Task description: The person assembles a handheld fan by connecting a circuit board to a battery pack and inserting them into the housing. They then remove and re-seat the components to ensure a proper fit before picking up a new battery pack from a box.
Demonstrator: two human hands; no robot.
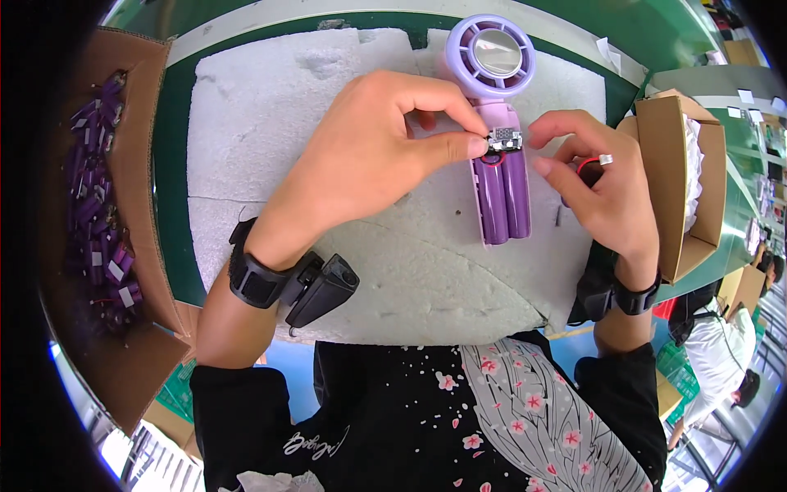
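A lilac handheld fan (478, 61) lies with its round head at the far side and its handle open toward me. Two purple cylindrical batteries (504, 205) rest side by side in the handle. At their upper end sits a small circuit board (504, 140) with a red wire loop. My left hand (377, 135) pinches this board's left edge between thumb and forefinger. Just right of the handle is my right hand (602, 176), thumb and forefinger apart, other fingers curled around a red wire with a white plug (606, 160). A purple bit shows under its thumb, mostly hidden.
White foam padding (328, 74) covers the green bench. At left stands a cardboard box (135, 205) with many purple wired batteries (98, 197). Another cardboard box (668, 180) holding white material is at right. A person in white (721, 348) is beyond, lower right.
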